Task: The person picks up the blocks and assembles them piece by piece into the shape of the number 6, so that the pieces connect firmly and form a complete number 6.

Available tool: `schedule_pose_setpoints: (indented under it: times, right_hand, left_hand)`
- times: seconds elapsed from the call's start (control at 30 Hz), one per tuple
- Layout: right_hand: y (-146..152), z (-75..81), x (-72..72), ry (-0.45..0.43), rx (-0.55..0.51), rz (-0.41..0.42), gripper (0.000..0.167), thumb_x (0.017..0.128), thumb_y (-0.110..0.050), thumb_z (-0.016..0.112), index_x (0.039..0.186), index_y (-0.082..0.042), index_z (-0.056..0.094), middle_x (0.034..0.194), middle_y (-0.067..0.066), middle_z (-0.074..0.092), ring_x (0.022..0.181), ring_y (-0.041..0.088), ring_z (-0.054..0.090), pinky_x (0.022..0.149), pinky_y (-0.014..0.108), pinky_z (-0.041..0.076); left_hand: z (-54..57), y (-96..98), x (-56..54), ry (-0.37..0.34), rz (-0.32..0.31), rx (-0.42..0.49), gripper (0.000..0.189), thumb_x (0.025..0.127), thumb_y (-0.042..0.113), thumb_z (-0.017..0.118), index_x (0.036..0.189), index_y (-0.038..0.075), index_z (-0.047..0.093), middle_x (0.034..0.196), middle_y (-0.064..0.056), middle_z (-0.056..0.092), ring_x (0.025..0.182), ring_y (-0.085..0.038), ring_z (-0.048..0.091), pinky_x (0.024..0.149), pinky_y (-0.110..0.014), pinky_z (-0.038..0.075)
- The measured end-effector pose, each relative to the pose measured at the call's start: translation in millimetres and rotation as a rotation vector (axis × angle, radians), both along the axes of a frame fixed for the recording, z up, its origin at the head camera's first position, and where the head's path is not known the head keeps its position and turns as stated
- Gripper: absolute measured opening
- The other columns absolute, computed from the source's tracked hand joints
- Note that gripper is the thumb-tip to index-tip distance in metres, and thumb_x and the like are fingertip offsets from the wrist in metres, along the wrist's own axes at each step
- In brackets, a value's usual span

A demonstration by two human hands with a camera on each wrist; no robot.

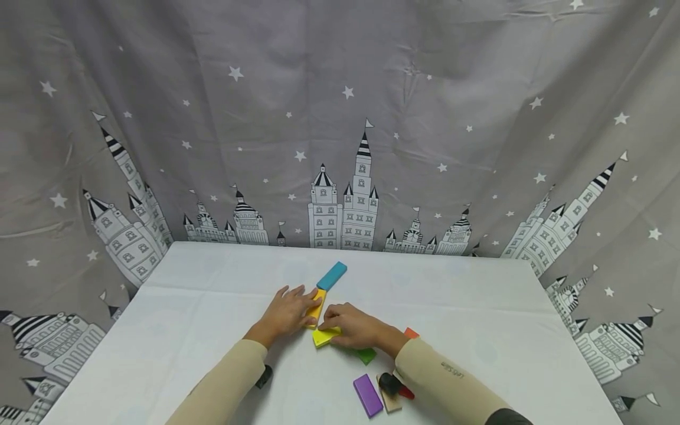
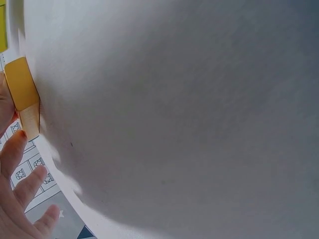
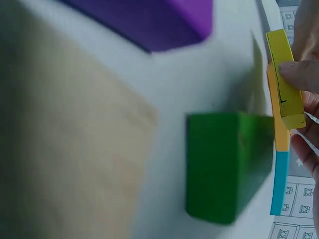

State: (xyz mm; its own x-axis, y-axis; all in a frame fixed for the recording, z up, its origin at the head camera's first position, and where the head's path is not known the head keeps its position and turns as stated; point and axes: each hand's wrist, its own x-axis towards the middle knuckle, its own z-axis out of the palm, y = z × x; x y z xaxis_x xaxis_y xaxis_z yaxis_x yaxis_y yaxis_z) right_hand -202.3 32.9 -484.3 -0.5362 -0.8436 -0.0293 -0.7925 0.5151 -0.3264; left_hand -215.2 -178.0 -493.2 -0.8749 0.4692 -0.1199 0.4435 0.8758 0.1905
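Note:
My right hand (image 1: 353,326) pinches a yellow block (image 1: 326,336) near the middle of the white table. In the right wrist view the thumb presses on the yellow block's (image 3: 286,79) broad face. Just left of it, my left hand (image 1: 289,313) holds an orange block (image 1: 317,310) between thumb and index finger, with the other fingers spread. The orange block (image 2: 22,84) also shows at the left edge of the left wrist view. A blue block (image 1: 332,275) lies end to end with the orange one, angled away to the far right.
A green block (image 1: 366,355) lies partly hidden below the right hand, with an orange-red block (image 1: 411,333) behind the wrist. Nearer are a purple block (image 1: 368,395), a bare wooden block (image 1: 392,401) and a red piece (image 1: 406,392). A grey castle-print curtain (image 1: 340,118) hangs behind the table.

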Motion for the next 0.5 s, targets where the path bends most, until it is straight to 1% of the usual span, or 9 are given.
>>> schedule_pose_setpoints:
  times: [0.17, 0.3, 0.37, 0.5]
  right_hand:
    - [-5.1, -4.3, 3.9, 0.003, -0.005, -0.033, 0.034, 0.09, -0.022, 0.07, 0.123, -0.016, 0.068, 0.114, -0.003, 0.06, 0.103, 0.009, 0.052, 0.097, 0.024, 0.042]
    - [-7.9, -6.2, 4.3, 0.028, 0.026, -0.063, 0.034, 0.087, -0.026, 0.073, 0.12, -0.017, 0.07, 0.111, -0.005, 0.062, 0.1, 0.006, 0.054, 0.095, 0.023, 0.044]
    - [-9.1, -5.2, 4.0, 0.023, 0.044, -0.078, 0.035, 0.086, -0.027, 0.074, 0.119, -0.018, 0.07, 0.11, -0.006, 0.063, 0.096, 0.004, 0.055, 0.093, 0.022, 0.045]
    - [-10.9, -0.8, 3.2, -0.018, 0.064, -0.094, 0.035, 0.084, -0.024, 0.074, 0.118, -0.018, 0.071, 0.108, -0.007, 0.063, 0.089, 0.003, 0.053, 0.089, 0.02, 0.046]
  left_hand:
    - [-1.2, -0.5, -0.2, 0.004, 0.0, -0.005, 0.053, 0.087, 0.043, 0.065, 0.135, 0.02, 0.058, 0.148, -0.002, 0.044, 0.138, -0.034, 0.036, 0.112, -0.059, 0.022]
    - [-2.1, -0.4, -1.0, 0.013, 0.0, -0.006, 0.054, 0.087, 0.044, 0.065, 0.134, 0.02, 0.058, 0.148, -0.001, 0.044, 0.137, -0.034, 0.037, 0.111, -0.06, 0.022]
    - [-2.6, -0.4, -1.2, 0.015, -0.001, -0.006, 0.054, 0.087, 0.045, 0.065, 0.134, 0.02, 0.058, 0.148, -0.001, 0.045, 0.137, -0.034, 0.037, 0.111, -0.06, 0.023]
    - [-2.9, -0.4, -1.1, 0.017, -0.002, -0.003, 0.054, 0.086, 0.045, 0.065, 0.134, 0.02, 0.058, 0.148, -0.001, 0.044, 0.137, -0.034, 0.037, 0.111, -0.06, 0.022]
